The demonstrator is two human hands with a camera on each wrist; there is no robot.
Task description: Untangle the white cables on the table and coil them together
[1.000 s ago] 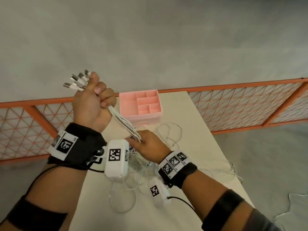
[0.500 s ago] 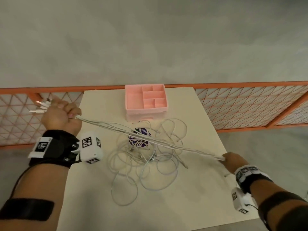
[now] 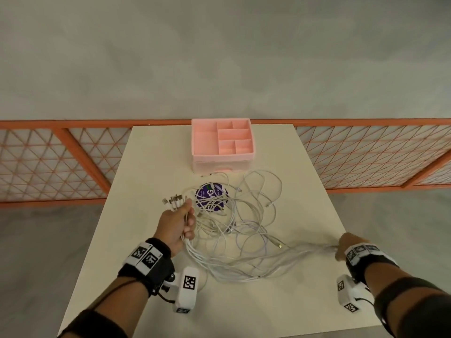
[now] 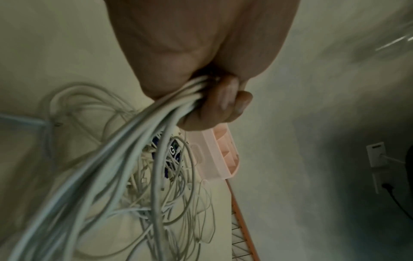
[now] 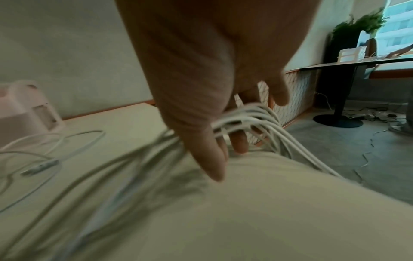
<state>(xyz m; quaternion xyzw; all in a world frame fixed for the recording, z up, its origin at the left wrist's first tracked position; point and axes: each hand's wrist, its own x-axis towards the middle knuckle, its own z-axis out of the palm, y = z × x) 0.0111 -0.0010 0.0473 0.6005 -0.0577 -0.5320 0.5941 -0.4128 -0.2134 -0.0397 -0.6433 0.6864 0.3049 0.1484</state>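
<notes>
Several white cables [image 3: 244, 230] lie tangled on the cream table [image 3: 280, 308]. My left hand [image 3: 179, 224] grips one end of the bundle, and the USB plugs [image 3: 173, 200] stick out above its fist. In the left wrist view the cables [image 4: 143, 141] leave my curled fingers [image 4: 225, 106] and hang down. The bundle sags across the table to my right hand [image 3: 346, 247] near the right edge. In the right wrist view the cables [image 5: 248, 114] run over my fingers [image 5: 239, 141], which curl around them.
A pink organiser box [image 3: 223, 145] with compartments stands at the table's far end. A round purple sticker [image 3: 211, 196] lies under the tangle. An orange mesh fence [image 3: 366, 154] runs behind the table. One loose plug [image 5: 38, 169] rests on the tabletop.
My left hand has come down and in toward the table's middle, so the taut bundle now sags onto the table. My right hand stays at the right edge, holding the cables.
</notes>
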